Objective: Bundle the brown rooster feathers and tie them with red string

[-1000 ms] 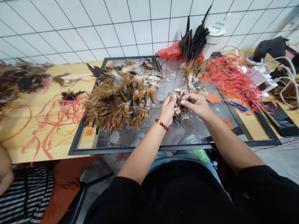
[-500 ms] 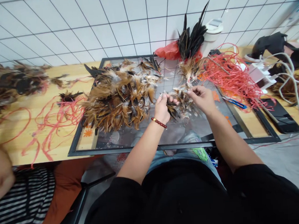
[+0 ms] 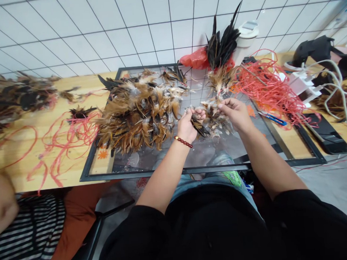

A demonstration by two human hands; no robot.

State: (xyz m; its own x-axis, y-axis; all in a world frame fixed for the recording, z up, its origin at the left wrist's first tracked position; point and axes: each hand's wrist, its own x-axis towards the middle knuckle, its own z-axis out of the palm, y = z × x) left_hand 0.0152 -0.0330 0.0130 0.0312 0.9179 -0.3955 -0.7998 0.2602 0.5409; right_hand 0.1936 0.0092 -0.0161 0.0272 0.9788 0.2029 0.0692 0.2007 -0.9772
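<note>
My left hand (image 3: pixel 187 126), with a beaded bracelet on its wrist, is closed in a pinch on feathers; pale quill ends show at the thumb, and dark feathers (image 3: pixel 201 129) stick out below the fingers. Opposite it, my right hand (image 3: pixel 234 112) has thumb and forefinger pressed together at the edge of a small brown-and-white feather heap (image 3: pixel 217 121). What sits between those right fingertips is too small to make out. A large mound of brown feathers (image 3: pixel 142 112) lies left of my hands on the black-framed glass panel (image 3: pixel 164 172).
Right of my hands are tangled pink plastic strips (image 3: pixel 270 85), a blue cutter knife (image 3: pixel 272 118), a phone (image 3: pixel 330 135) and white cables. Long black feathers (image 3: pixel 222 43) stand in a red bag (image 3: pixel 195 60) by the tiled wall. At left, a person's arm (image 3: pixel 0 201) is close to more feathers (image 3: pixel 19 93).
My left hand has shifted very slightly left, with its fingers curled in a little more. My right hand stays at the small heap, nearly unmoved.
</note>
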